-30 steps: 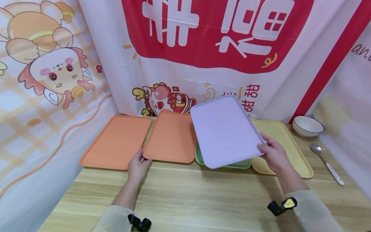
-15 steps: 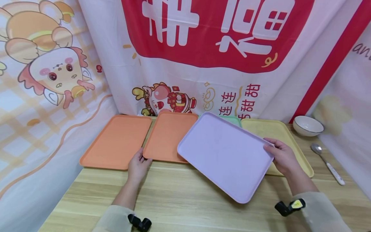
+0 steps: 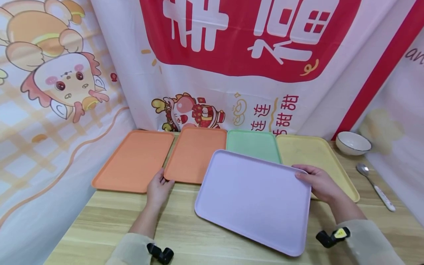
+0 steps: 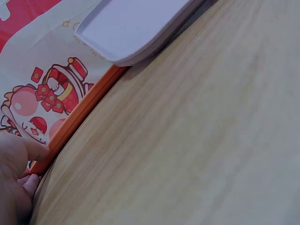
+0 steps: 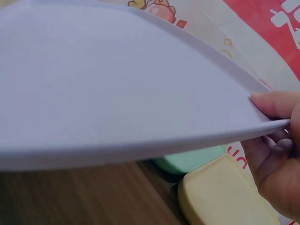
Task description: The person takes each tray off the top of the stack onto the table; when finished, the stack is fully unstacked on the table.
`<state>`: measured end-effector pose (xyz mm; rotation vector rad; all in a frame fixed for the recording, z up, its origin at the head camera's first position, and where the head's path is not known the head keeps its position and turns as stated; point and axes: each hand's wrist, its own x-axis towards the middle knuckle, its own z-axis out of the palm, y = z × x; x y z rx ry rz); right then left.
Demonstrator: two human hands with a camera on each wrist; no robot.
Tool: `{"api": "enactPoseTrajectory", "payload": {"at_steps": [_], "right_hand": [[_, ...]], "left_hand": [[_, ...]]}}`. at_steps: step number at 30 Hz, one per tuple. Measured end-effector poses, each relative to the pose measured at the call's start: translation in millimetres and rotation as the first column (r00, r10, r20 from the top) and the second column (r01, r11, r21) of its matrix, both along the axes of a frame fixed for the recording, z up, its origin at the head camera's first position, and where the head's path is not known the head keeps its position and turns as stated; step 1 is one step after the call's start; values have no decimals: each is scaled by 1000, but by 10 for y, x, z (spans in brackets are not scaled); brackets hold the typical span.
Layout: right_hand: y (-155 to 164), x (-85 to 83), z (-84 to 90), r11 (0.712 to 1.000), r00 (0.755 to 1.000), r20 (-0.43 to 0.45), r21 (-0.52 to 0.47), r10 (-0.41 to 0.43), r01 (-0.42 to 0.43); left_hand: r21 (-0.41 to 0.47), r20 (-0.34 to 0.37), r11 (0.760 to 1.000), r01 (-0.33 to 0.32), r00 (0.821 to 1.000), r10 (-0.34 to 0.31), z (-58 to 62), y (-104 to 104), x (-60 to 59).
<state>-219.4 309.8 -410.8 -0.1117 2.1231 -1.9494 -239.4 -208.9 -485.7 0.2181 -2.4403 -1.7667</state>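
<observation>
My right hand (image 3: 319, 182) pinches a lilac tray (image 3: 255, 202) by its far right corner, thumb on top and fingers curled underneath, as the right wrist view shows. This tray is tilted over the front of the table and covers part of the green tray (image 3: 254, 144). With thumb and fingers, my left hand (image 3: 159, 187) grips the near left corner of an orange tray (image 3: 195, 154); its rim (image 4: 77, 115) runs from those fingers towards the lilac tray in the left wrist view. Another orange tray (image 3: 134, 162) lies to the left of this hand.
A yellow tray (image 3: 308, 151) lies at the right end of the row, partly behind my right hand. Beyond it stand a white bowl (image 3: 353, 142) and a spoon (image 3: 375, 187). Printed cloth (image 3: 126, 55) hangs behind and beside the wooden table (image 3: 179, 228).
My right hand has swung the lilac tray down, towards me and turned it, uncovering the far part of the green tray. The left hand stays at the orange tray's corner.
</observation>
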Motion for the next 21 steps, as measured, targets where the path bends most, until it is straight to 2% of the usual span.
{"api": "enactPoseTrajectory", "payload": {"at_steps": [7,13,17,21], "right_hand": [[8,-4,-65,987,997,73,159,-6,-6],[-23,-10,-127,969,997,82,247,-2,-18],[-74,11,-149,936,997,68,351,-21,-4],[-128,44,-164,879,999,19,476,-28,16]], "left_hand": [[-6,-3,1000,2,1000,-2,-3,2,2],[-5,0,1000,5,1000,-5,-13,-5,-4],[-16,-6,1000,2,1000,-2,-16,-8,-4],[-24,-12,1000,-2,1000,1,-18,-9,0]]}}
